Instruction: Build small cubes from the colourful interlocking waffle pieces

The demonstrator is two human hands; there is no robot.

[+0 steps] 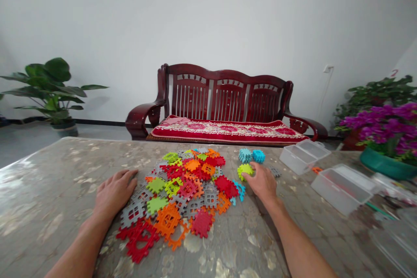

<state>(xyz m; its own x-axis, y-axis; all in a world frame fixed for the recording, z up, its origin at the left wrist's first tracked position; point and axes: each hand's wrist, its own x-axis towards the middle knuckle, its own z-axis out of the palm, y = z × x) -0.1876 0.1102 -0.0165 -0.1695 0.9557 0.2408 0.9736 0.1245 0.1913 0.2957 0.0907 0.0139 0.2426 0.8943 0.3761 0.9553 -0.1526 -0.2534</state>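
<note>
A heap of interlocking plastic tiles (192, 191) in red, orange, grey and lime green spreads over the middle of the table. My left hand (117, 187) lies flat at the heap's left side, fingers stretched out and holding nothing. To the right of the heap, my right hand (262, 182) has its thumb and fingers on a lime-green tile (245, 171) at the table surface. Just behind it stand two small blue tile stacks (245, 155), side by side. A grey tile (275, 171) is partly hidden behind my right hand. Some blue tiles (240, 190) lie at the heap's right edge.
Two clear plastic boxes (342, 189) stand at the right, with a small orange piece (316, 169) between them. Purple flowers in a teal pot (387, 163) are farther right. Beyond the table's far edge is a wooden bench (224, 95); a potted plant (55, 91) stands left.
</note>
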